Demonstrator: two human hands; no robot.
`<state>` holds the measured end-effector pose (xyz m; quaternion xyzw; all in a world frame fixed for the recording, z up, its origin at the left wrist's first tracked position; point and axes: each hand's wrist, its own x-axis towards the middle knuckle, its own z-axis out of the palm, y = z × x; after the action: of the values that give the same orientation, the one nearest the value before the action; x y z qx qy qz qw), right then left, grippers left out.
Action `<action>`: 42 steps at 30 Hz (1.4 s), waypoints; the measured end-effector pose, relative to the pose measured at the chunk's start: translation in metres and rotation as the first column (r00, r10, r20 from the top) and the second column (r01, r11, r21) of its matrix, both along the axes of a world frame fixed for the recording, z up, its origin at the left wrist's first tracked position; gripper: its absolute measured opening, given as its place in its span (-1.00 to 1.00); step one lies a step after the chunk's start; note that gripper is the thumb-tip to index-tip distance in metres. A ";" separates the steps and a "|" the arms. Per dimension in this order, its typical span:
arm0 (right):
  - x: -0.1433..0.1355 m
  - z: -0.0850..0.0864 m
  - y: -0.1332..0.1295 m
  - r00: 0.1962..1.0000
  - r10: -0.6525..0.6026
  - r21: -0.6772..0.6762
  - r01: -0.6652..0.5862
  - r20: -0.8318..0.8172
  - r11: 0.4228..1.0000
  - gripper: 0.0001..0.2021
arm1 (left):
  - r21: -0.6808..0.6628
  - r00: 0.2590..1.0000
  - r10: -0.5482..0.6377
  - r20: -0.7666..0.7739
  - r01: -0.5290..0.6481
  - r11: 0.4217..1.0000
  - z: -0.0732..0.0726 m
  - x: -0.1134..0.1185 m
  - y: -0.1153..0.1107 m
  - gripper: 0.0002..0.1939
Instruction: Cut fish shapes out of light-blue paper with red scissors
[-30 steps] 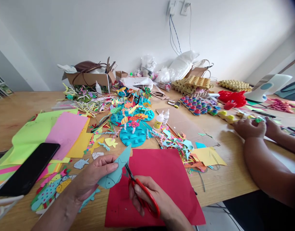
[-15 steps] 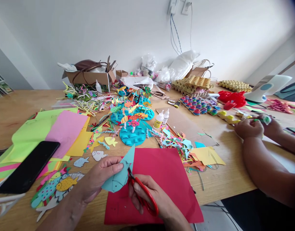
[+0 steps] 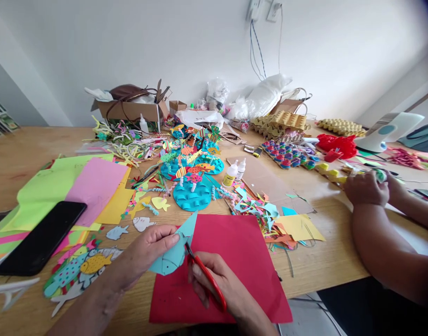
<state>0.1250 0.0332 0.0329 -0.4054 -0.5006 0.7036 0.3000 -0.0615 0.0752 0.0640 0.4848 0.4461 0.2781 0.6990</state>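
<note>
Pinched in my left hand (image 3: 154,247) is a piece of light blue paper (image 3: 172,261) with a fish outline drawn on it in dark lines. My right hand (image 3: 210,275) is closed round the handles of red-handled scissors (image 3: 214,284). Their dark blades meet the right edge of the blue paper, near the drawn tail. Both hands are above a red sheet (image 3: 235,261) that lies flat on the wooden table. Left of my left forearm is a pile of cut-out paper fish (image 3: 97,264), some dotted, with white fish cut-outs just beyond.
A black phone (image 3: 42,238) rests on coloured paper sheets (image 3: 53,182) at left. Ahead are blue bases with paper fish (image 3: 192,196), glue bottles (image 3: 230,173) and paper scraps (image 3: 259,210). At right, another person's hands (image 3: 368,189) work by painted egg cartons (image 3: 286,154).
The blue paper and scissors have shifted only slightly, with the blades still at the paper's edge. At right, the other person's hands have moved a little closer together.
</note>
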 end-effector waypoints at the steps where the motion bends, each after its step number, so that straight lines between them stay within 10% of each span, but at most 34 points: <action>1: 0.000 0.000 0.000 1.000 0.000 -0.001 0.000 0.002 1.000 -0.48 | -0.001 1.000 -0.011 0.003 0.011 1.000 0.001 0.000 0.001 -0.65; 42: 0.003 0.000 0.000 0.967 -0.059 0.326 -0.026 0.246 0.945 -0.56 | -0.065 1.000 -0.002 -0.005 0.001 0.998 0.006 0.007 0.005 -0.62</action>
<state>0.1281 0.0334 0.0332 -0.4407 -0.6409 0.5508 0.3027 -0.0549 0.0805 0.0704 0.4628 0.4564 0.2616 0.7135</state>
